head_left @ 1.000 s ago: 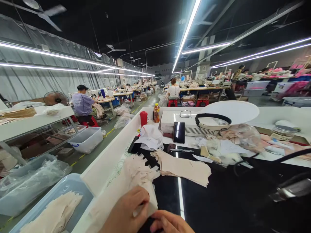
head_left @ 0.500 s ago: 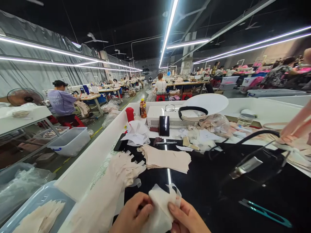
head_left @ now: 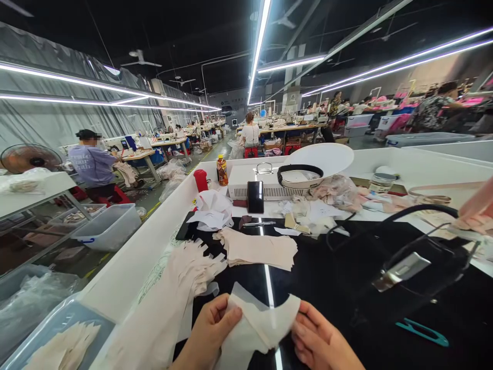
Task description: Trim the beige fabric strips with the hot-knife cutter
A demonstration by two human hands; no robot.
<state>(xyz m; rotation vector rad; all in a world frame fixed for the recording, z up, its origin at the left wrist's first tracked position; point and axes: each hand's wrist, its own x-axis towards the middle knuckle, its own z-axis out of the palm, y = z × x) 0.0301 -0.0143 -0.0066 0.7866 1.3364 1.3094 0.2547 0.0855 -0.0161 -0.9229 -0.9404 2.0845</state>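
Observation:
Between my two hands a thin off-white fabric piece [head_left: 262,321] is stretched above the glossy black tabletop [head_left: 327,288]. My left hand [head_left: 215,329] pinches its left side between thumb and fingers. At the right, my right hand [head_left: 319,334] grips the upper right corner. One layer of the cloth looks sheer and stands up behind the folded front layer. Beyond the hands lies a stack of beige fabric pieces [head_left: 262,249]. Left of my left hand, a long pile of cream fabric strips [head_left: 169,293] runs along the table's edge.
Teal thread snips [head_left: 422,332] lie to the right, near a blurred metal clamp [head_left: 402,271] on a black cable. Behind the stack are a pen [head_left: 259,223], a phone [head_left: 256,197], a white box [head_left: 246,180] and a drink bottle [head_left: 222,170]. Co-workers sit at sewing tables farther off.
My hands have moved apart, and the fabric, bunched before, is now spread between them. My right hand has shifted right to its corner. The view has turned slightly.

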